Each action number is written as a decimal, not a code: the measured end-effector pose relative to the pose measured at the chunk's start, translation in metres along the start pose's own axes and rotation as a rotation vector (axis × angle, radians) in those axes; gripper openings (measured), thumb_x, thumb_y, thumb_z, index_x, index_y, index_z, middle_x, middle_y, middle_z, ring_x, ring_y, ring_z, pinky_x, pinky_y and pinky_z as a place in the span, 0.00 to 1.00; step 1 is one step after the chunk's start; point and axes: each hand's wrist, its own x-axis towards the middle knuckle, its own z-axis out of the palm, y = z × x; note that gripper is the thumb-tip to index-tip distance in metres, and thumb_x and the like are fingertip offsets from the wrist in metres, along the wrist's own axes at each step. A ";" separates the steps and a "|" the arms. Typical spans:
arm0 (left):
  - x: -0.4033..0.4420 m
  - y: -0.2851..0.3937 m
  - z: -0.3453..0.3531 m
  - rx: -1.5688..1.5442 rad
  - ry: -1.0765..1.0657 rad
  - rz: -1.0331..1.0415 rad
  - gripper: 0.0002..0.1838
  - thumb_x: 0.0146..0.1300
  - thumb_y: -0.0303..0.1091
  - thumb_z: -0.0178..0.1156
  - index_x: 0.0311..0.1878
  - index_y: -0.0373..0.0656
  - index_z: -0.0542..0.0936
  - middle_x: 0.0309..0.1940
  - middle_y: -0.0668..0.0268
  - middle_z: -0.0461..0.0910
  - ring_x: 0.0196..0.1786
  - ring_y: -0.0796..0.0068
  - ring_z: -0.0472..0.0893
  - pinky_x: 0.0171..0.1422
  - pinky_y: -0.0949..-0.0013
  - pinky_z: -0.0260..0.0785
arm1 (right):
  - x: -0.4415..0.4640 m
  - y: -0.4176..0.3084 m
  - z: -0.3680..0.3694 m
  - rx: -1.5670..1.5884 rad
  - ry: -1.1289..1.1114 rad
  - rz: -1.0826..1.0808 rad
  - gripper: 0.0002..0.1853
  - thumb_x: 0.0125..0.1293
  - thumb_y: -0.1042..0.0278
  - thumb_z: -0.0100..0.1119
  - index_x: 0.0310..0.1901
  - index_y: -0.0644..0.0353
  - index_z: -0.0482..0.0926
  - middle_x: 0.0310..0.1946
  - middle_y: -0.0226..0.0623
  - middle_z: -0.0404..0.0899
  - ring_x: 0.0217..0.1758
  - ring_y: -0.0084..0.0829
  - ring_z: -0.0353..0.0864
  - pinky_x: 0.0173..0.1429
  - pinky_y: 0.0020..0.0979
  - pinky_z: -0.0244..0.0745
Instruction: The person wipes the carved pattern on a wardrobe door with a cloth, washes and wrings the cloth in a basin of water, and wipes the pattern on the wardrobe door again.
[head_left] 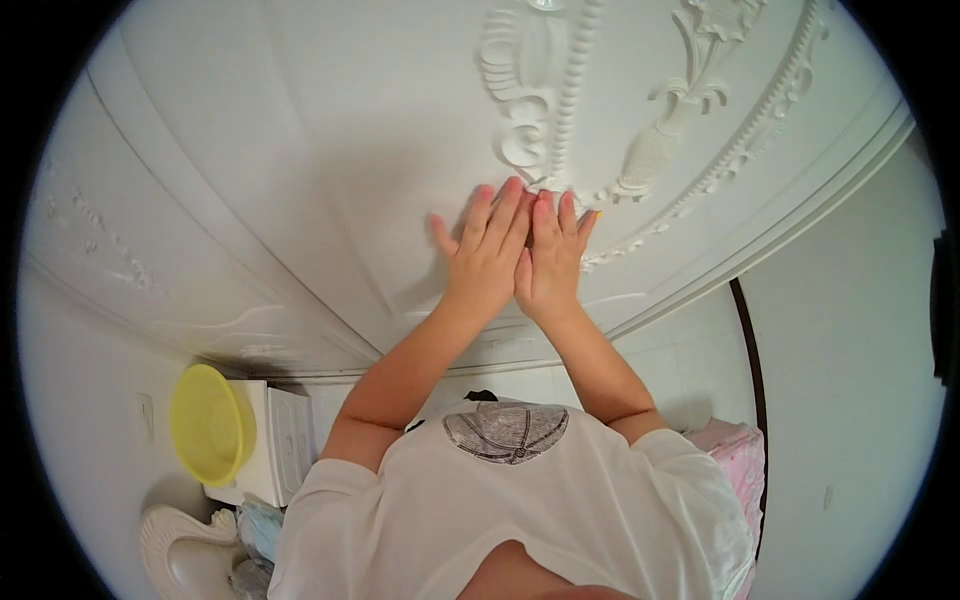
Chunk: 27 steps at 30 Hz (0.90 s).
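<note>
Both of my hands rest against a white panel (pixel 330 110) with raised ornaments, side by side near the middle of the view. My left hand (pixel 484 250) lies with its fingers spread and its back showing. Beside it, my right hand (pixel 553 250) has its fingers stretched out on the panel, below the carved relief (pixel 527 130). The two hands touch or overlap slightly where they meet. A small orange-yellow spot shows at a fingertip of my right hand. Whether anything lies beneath the palms is hidden.
A yellow basin (pixel 212 425) stands on a small white cabinet (pixel 285 440) at the lower left. Below it are a carved cream-coloured piece (pixel 190 545) and bluish cloth or plastic (pixel 260 530). Pink fabric (pixel 735 460) lies at the lower right, beside a curved dark edge.
</note>
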 end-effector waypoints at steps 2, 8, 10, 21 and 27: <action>-0.006 0.006 0.002 0.010 0.040 -0.037 0.19 0.58 0.39 0.49 0.53 0.49 0.76 0.60 0.71 0.66 0.64 0.67 0.61 0.68 0.42 0.26 | -0.005 0.001 0.000 0.059 -0.004 0.044 0.31 0.57 0.69 0.44 0.65 0.61 0.57 0.64 0.38 0.61 0.71 0.45 0.48 0.68 0.58 0.22; -0.018 0.014 -0.002 -0.011 -0.020 -0.074 0.20 0.56 0.38 0.51 0.53 0.47 0.75 0.55 0.70 0.66 0.58 0.69 0.63 0.65 0.43 0.34 | -0.012 0.001 -0.009 0.161 -0.142 0.105 0.31 0.58 0.70 0.40 0.65 0.64 0.54 0.64 0.42 0.59 0.72 0.46 0.45 0.68 0.58 0.20; -0.014 0.019 -0.008 -0.008 -0.070 -0.114 0.19 0.55 0.36 0.53 0.51 0.47 0.76 0.55 0.71 0.69 0.58 0.71 0.67 0.67 0.47 0.39 | -0.017 0.002 -0.010 0.187 -0.190 0.131 0.31 0.60 0.70 0.38 0.66 0.67 0.52 0.65 0.45 0.57 0.73 0.47 0.41 0.68 0.57 0.18; -0.016 0.009 -0.017 -0.241 -0.199 -0.039 0.23 0.56 0.33 0.50 0.57 0.41 0.72 0.61 0.63 0.67 0.65 0.70 0.64 0.69 0.48 0.40 | -0.024 -0.004 0.002 0.221 -0.126 0.167 0.33 0.57 0.66 0.40 0.65 0.67 0.53 0.63 0.46 0.60 0.71 0.53 0.43 0.66 0.62 0.19; -0.013 0.004 -0.005 -0.235 -0.214 0.038 0.24 0.57 0.35 0.48 0.59 0.39 0.70 0.64 0.62 0.63 0.67 0.67 0.61 0.68 0.39 0.28 | -0.026 0.002 0.005 0.227 -0.135 0.142 0.31 0.62 0.67 0.35 0.66 0.71 0.46 0.69 0.44 0.48 0.75 0.43 0.26 0.67 0.55 0.11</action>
